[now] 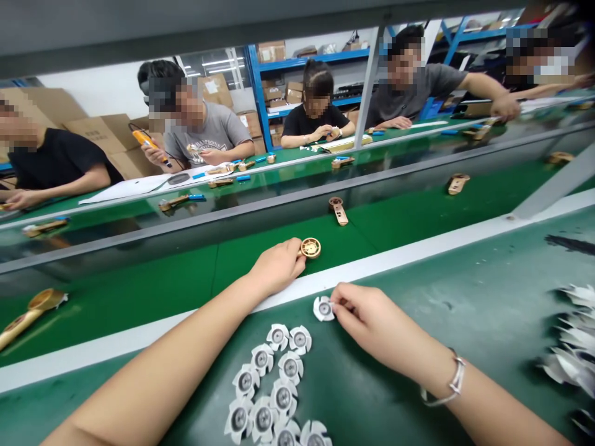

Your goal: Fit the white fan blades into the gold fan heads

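My left hand (279, 265) reaches over the green conveyor belt. Its fingers are closed around a gold-coloured part with a round, spoked head (310, 248); the rest of that part is hidden in the hand. Between the thumb and fingertips of my right hand (365, 316) is a white bladed wheel (323, 308) with a grey round centre, just above the green worktop (418, 291). Several similar wheels (263, 418) lie in loose rows on the worktop, below and left of my right hand.
More gold parts lie on the belt, one at the left (35, 316) and one ahead (339, 210). A pile of white pieces (574, 347) sits at the right edge. A slanted metal post (558, 179) stands right. Several co-workers sit across the line.
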The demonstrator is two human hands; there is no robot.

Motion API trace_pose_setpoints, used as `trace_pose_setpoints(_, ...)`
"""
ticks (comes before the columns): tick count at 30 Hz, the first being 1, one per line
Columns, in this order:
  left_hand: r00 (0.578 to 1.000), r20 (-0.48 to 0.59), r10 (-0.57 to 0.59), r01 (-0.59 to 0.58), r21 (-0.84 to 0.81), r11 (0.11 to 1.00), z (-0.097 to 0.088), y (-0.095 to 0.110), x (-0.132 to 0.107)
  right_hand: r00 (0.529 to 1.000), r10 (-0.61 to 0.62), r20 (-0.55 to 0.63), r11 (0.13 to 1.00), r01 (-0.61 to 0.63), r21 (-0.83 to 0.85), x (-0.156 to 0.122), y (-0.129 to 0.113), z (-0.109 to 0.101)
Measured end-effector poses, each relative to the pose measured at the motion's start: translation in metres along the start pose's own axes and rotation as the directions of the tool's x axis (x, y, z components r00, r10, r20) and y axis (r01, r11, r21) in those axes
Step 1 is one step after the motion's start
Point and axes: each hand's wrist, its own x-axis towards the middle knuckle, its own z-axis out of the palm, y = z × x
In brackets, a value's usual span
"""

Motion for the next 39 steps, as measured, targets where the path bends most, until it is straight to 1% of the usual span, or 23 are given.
trace_pose_setpoints(2,0.999,-0.031,-0.016,0.014,-0.078,0.997,-0.004,0.004,-0.005,0.992,0.104,-0.076,0.988,-0.094,0.118,0.001,0.000,-0.003)
trace_pose_setpoints(3,1.000,-0.024,-0.010,0.006,-0.183,0.983,-0.005,0.009,-0.008,0.984,0.136,-0.119,0.977,-0.114,0.178,0.001,0.000,-0.005)
trace_pose_setpoints(4,1.000,0.009,0.008,-0.004,-0.340,0.940,-0.007,0.014,-0.012,0.973,0.151,-0.172,0.970,-0.111,0.218,0.001,-0.001,-0.006)
trace_pose_setpoints(5,0.997,0.068,0.041,0.001,-0.524,0.852,-0.008,0.020,-0.015,0.961,0.152,-0.233,0.967,-0.096,0.236,0.001,-0.002,-0.008)
trace_pose_setpoints(6,0.986,0.138,0.092,0.031,-0.699,0.714,-0.008,0.027,-0.018,0.945,0.144,-0.295,0.969,-0.074,0.236,0.000,-0.003,-0.010)
trace_pose_setpoints(7,0.967,0.201,0.157,0.082,-0.828,0.554,-0.009,0.033,-0.021,0.926,0.133,-0.353,0.972,-0.052,0.230,-0.001,-0.005,-0.012)
trace_pose_setpoints(8,0.944,0.248,0.218,0.139,-0.898,0.418,-0.010,0.038,-0.024,0.907,0.126,-0.403,0.973,-0.034,0.227,-0.002,-0.006,-0.014)
trace_pose_setpoints(9,0.925,0.276,0.263,0.178,-0.922,0.342,-0.011,0.042,-0.026,0.887,0.125,-0.444,0.973,-0.022,0.230,-0.003,-0.008,-0.016)
trace_pose_setpoints(10,0.913,0.289,0.288,0.198,-0.931,0.307,-0.012,0.045,-0.027,0.870,0.130,-0.476,0.972,-0.015,0.236,-0.004,-0.010,-0.018)
trace_pose_setpoints(11,0.908,0.294,0.299,0.205,-0.933,0.295,-0.013,0.048,-0.029,0.855,0.135,-0.500,0.970,-0.011,0.242,-0.005,-0.011,-0.019)
trace_pose_setpoints(13,0.903,0.306,0.301,0.209,-0.926,0.315,-0.015,0.051,-0.031,0.840,0.142,-0.523,0.971,-0.015,0.239,-0.005,-0.014,-0.021)
trace_pose_setpoints(17,0.903,0.329,0.276,0.205,-0.895,0.396,-0.016,0.052,-0.033,0.845,0.120,-0.521,0.980,-0.017,0.198,-0.005,-0.015,-0.021)
trace_pose_setpoints(20,0.908,0.325,0.263,0.180,-0.872,0.456,-0.015,0.052,-0.033,0.842,0.097,-0.530,0.986,-0.009,0.167,-0.007,-0.015,-0.019)
trace_pose_setpoints(22,0.909,0.317,0.271,0.154,-0.859,0.488,-0.014,0.050,-0.033,0.840,0.105,-0.533,0.984,-0.011,0.177,-0.007,-0.014,-0.018)
trace_pose_setpoints(24,0.914,0.298,0.277,0.102,-0.827,0.553,-0.015,0.048,-0.033,0.844,0.132,-0.519,0.975,-0.018,0.220,-0.007,-0.014,-0.018)
trace_pose_setpoints(27,0.921,0.275,0.277,-0.003,-0.704,0.710,-0.017,0.047,-0.032,0.852,0.207,-0.481,0.944,-0.045,0.327,-0.005,-0.013,-0.017)
trace_pose_setpoints(28,0.923,0.267,0.277,-0.039,-0.650,0.759,-0.018,0.047,-0.033,0.851,0.240,-0.467,0.925,-0.055,0.376,-0.005,-0.012,-0.016)
trace_pose_setpoints(30,0.927,0.246,0.282,-0.106,-0.550,0.829,-0.021,0.048,-0.033,0.853,0.303,-0.425,0.863,-0.056,0.503,-0.004,-0.012,-0.013)
trace_pose_setpoints(32,0.931,0.223,0.291,-0.160,-0.466,0.870,-0.025,0.050,-0.034,0.871,0.330,-0.364,0.772,-0.027,0.635,-0.003,-0.012,-0.008)
trace_pose_setpoints(34,0.935,0.210,0.287,-0.190,-0.388,0.902,-0.028,0.050,-0.034,0.891,0.304,-0.337,0.713,0.022,0.700,-0.001,-0.010,-0.004)
trace_pose_setpoints(35,0.935,0.216,0.282,-0.195,-0.351,0.916,-0.030,0.050,-0.033,0.893,0.284,-0.348,0.715,0.045,0.698,0.000,-0.009,-0.002)
trace_pose_setpoints(37,0.933,0.233,0.276,-0.206,-0.282,0.937,-0.031,0.046,-0.031,0.888,0.256,-0.381,0.748,0.068,0.660,0.002,-0.005,0.000)
trace_pose_setpoints(39,0.926,0.237,0.293,-0.237,-0.240,0.942,-0.030,0.042,-0.030,0.894,0.256,-0.367,0.752,0.054,0.656,0.005,-0.002,-0.001)
